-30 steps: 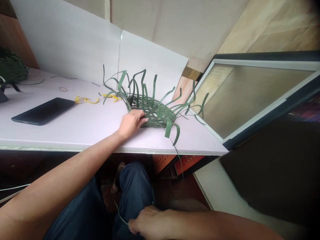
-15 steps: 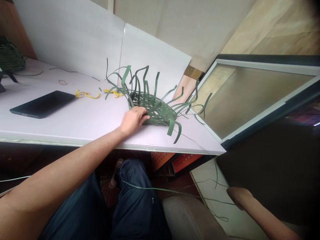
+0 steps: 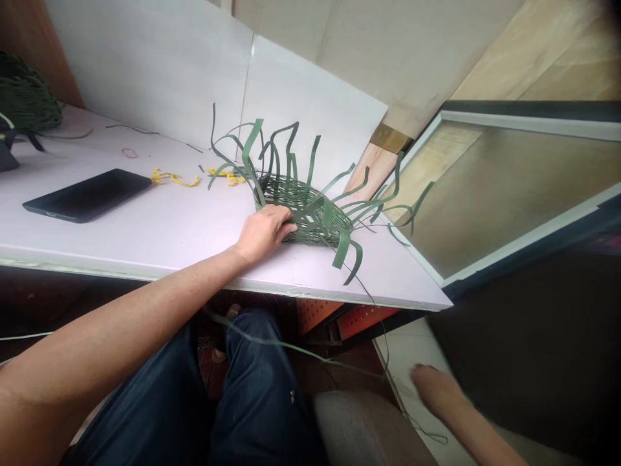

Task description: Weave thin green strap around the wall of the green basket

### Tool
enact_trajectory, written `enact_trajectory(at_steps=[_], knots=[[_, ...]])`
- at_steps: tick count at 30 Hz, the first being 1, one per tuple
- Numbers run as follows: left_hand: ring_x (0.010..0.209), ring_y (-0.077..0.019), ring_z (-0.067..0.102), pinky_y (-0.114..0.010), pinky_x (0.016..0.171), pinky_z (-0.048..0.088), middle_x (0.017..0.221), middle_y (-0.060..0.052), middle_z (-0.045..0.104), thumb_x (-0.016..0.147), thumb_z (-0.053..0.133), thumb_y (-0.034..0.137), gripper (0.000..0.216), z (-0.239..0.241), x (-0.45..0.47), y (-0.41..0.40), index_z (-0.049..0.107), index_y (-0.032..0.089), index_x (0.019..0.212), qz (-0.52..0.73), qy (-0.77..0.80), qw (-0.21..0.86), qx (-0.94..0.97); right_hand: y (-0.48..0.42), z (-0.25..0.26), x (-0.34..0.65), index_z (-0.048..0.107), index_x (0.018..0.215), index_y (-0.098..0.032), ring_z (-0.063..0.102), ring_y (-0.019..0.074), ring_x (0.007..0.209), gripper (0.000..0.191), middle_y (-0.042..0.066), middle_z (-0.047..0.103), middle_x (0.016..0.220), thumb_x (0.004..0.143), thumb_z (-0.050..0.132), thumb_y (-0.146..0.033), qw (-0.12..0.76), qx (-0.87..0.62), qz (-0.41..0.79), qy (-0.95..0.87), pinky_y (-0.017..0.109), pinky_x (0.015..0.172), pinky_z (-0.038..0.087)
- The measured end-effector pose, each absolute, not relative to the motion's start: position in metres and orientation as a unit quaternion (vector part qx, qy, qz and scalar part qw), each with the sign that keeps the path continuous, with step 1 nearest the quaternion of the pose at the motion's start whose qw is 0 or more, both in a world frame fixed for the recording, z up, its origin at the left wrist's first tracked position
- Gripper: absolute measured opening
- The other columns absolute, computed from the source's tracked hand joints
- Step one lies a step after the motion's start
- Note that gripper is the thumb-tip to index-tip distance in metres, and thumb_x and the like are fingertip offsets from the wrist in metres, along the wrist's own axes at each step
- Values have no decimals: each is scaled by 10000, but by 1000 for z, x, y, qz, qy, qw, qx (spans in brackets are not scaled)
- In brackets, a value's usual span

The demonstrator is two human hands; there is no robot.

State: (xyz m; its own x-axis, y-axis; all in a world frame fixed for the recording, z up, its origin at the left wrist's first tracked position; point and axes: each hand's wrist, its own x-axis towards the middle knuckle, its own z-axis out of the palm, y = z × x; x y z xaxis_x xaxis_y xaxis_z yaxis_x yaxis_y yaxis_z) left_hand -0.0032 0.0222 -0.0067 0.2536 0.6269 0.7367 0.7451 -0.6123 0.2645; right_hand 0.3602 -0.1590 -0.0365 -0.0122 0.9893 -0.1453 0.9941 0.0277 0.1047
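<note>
A partly woven green basket (image 3: 317, 223) lies on the table, with several flat strips standing up and curling out from its edge. My left hand (image 3: 266, 232) is closed on its near left side, thumb toward me and fingers partly hidden behind the weave. Low on the right, my right hand (image 3: 436, 391) is in the air away from the table and smeared by motion. Whether it holds anything does not show. From the basket's right side a thin green strand (image 3: 384, 336) hangs over the table edge. Another length of green strand (image 3: 291, 348) crosses above my legs.
On the pale table (image 3: 184, 249) lie a dark phone (image 3: 90, 194), yellow cord pieces (image 3: 177, 178) and a rubber band (image 3: 129, 153). Another green woven piece (image 3: 26, 94) stands at the far left. A framed panel (image 3: 514, 175) leans at the right. Below is a grey seat (image 3: 369, 427).
My right hand has moved left and slightly down, and the strand from the basket now hangs slacker over the table edge. My left hand keeps its grip. The view has shifted a little.
</note>
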Motion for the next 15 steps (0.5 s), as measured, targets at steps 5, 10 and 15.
enact_trajectory(at_steps=[5, 10, 15], knots=[[819, -225, 565, -329, 702, 405, 823, -62, 623, 943, 516, 360, 203, -5, -4, 20, 564, 189, 845, -421, -442, 70, -790, -147, -95, 217, 544, 1358, -279, 451, 299, 1323, 429, 107, 526, 1410, 936, 557, -360, 20, 531, -112, 840, 440, 1100, 361], [823, -222, 565, -323, 709, 404, 826, -57, 623, 945, 518, 368, 206, -5, -5, 19, 556, 193, 843, -420, -440, 72, -791, -111, -148, 145, 257, 1537, -267, 463, 382, 1311, 860, 174, 284, 1566, 830, 646, -567, -24, 566, -275, 777, 490, 1020, 417], [817, -220, 570, -315, 687, 393, 805, -45, 614, 940, 535, 367, 203, -6, -5, 20, 539, 197, 829, -421, -433, 84, -793, -60, -176, 185, 618, 1223, -153, 611, 230, 1106, 414, 116, 661, 1150, 1017, 385, -427, -22, 614, -327, 718, 359, 957, 461]])
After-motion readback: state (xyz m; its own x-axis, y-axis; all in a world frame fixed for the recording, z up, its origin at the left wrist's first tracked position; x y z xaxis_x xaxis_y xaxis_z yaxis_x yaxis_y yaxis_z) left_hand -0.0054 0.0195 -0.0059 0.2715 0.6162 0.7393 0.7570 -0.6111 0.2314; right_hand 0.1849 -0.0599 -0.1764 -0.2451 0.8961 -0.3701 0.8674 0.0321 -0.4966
